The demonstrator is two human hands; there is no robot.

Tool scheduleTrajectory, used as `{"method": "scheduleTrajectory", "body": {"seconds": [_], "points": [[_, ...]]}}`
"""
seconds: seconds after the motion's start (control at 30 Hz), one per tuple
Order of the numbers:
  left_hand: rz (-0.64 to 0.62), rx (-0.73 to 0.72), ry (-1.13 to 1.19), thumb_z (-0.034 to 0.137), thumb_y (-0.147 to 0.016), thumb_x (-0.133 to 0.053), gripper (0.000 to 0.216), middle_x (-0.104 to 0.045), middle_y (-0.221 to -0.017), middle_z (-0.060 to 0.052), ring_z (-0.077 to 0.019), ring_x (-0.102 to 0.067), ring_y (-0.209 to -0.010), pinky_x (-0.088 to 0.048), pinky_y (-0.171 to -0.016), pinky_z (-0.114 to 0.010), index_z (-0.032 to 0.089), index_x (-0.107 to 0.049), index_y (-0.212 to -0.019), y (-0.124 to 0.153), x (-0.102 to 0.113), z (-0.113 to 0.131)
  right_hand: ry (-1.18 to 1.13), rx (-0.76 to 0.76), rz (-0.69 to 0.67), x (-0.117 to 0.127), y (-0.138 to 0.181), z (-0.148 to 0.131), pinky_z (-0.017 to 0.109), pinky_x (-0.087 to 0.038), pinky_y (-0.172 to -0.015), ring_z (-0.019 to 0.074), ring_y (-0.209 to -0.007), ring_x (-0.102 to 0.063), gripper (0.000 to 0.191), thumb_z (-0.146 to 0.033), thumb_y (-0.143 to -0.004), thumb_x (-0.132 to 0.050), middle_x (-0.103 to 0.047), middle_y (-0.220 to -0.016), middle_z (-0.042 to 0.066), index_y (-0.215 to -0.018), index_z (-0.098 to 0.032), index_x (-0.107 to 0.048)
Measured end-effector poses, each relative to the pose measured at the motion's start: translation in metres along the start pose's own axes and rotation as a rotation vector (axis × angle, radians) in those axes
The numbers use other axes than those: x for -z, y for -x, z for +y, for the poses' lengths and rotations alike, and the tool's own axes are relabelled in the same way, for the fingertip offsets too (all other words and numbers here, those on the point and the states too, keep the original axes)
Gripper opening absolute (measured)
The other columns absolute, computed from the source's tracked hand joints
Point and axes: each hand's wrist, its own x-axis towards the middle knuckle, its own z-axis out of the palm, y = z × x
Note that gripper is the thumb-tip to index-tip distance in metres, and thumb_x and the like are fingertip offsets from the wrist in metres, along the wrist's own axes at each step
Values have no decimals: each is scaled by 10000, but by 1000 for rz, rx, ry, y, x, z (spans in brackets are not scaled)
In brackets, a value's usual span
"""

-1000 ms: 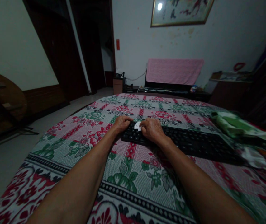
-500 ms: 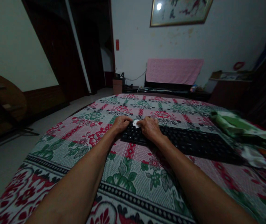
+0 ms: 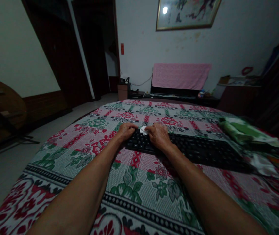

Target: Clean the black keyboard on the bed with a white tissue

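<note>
Forearms outstretched, left hand [image 3: 127, 130] clasped on keyboard [image 3: 198, 151] end, right hand [image 3: 157, 135] closed around white cloth [image 3: 143, 130].

The room is dim and weakly lit. The only sign of a lamp is a small bright glare spot in the glass of the framed picture [image 3: 187, 14] on the far wall. The doorway [image 3: 92, 49] at far left is almost black. The black keyboard [image 3: 203, 150] loses its key detail in the gloom, while the white cloth [image 3: 143, 130] is the brightest patch on the bed [image 3: 134, 182]. Straight lines bow toward the edges, and the green cloth [image 3: 247, 132] at right is smeared by blur.
</note>
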Motion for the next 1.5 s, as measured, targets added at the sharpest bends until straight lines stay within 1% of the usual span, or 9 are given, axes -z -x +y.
{"method": "scheduleTrajectory", "body": {"seconds": [0.13,0.3,0.4,0.57,0.77,1.0,1.17,1.3,1.5], "points": [[-18,-66,-130,125,-734,-497,326,-716,-978,-26,-188,-623,-953,-447,-932,-296,228,-748,-914,2,4,8,41,6,-32,0,0,-1,391,-314,-818,243,-933,-523,324,-219,-890,-418,-600,-971,99,-1053,-301,-686],[-73,-153,-348,113,-740,-470,381,-700,-1020,-40,-200,-606,-1000,-433,-950,-288,223,-735,-991,3,6,18,49,-80,-36,8,2,5,379,-319,-836,243,-965,-523,294,-235,-859,-460,-611,-985,106,-1031,-260,-697],[-92,-187,-435,113,-744,-451,408,-687,-1057,-47,-200,-593,-1029,-430,-954,-287,214,-719,-1033,4,6,22,49,-127,-17,10,4,10,366,-324,-834,243,-969,-525,296,-243,-859,-448,-608,-984,108,-1006,-244,-704],[-110,-182,-522,131,-760,-449,406,-677,-1073,-38,-190,-584,-1041,-430,-953,-277,231,-708,-1056,6,6,27,12,-79,16,6,4,11,355,-311,-840,235,-998,-506,333,-253,-892,-417,-593,-1022,99,-1124,-271,-656],[-112,-189,-548,133,-769,-446,399,-672,-1070,-46,-195,-584,-1036,-433,-947,-284,232,-712,-1050,7,4,28,36,-60,-49,3,-1,11,394,-292,-840,255,-992,-505,361,-216,-898,-389,-586,-1011,99,-1116,-317,-658],[-124,-198,-549,115,-751,-461,389,-685,-1038,-49,-201,-589,-1022,-428,-948,-304,229,-726,-1012,5,5,29,63,-130,-17,2,1,21,395,-321,-823,262,-986,-523,360,-221,-882,-391,-593,-1015,122,-1098,-277,-673],[-104,-222,-534,119,-739,-447,403,-691,-1028,-59,-204,-597,-1001,-438,-933,-298,205,-727,-1016,6,6,28,68,-73,-24,5,5,17,377,-337,-813,259,-973,-533,341,-229,-855,-424,-607,-989,118,-1063,-267,-691],[-97,-226,-513,111,-731,-439,418,-696,-1023,-40,-186,-600,-993,-436,-935,-275,219,-728,-1014,6,6,24,70,-81,-13,6,6,12,360,-335,-815,251,-957,-533,316,-253,-849,-439,-614,-971,117,-1010,-224,-709],[-96,-204,-500,111,-750,-439,409,-690,-1042,-52,-185,-596,-1002,-433,-942,-283,204,-720,-1032,4,5,23,53,5,0,4,7,7,360,-308,-811,234,-944,-523,328,-244,-880,-420,-599,-983,92,-1101,-280,-659]]}}
